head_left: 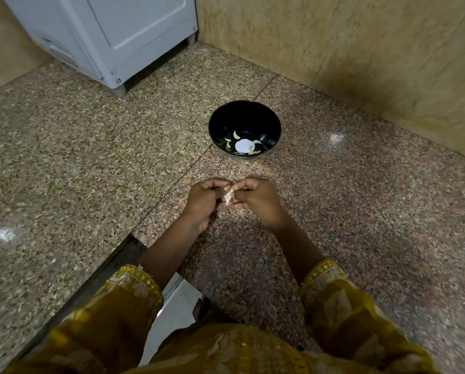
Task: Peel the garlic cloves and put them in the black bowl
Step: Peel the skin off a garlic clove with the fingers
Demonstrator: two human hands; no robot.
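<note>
Left hand (203, 203), right hand (255, 201): fingers curled, pinching one garlic clove (228, 197) between both sets of fingertips. Black bowl (244, 117) beyond fingers, peeled cloves (236, 134) inside.

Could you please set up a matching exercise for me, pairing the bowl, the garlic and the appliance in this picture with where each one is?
Things:
1. black bowl
2. garlic clove
3. peeled cloves
4. white appliance

Places:
A. pinched between the left hand and the right hand
B. at the far left, standing on short feet
C. lying in the bottom of the bowl
D. on the granite floor, beyond both hands

Pairs: 1-D, 2-A, 3-C, 4-B.
</note>
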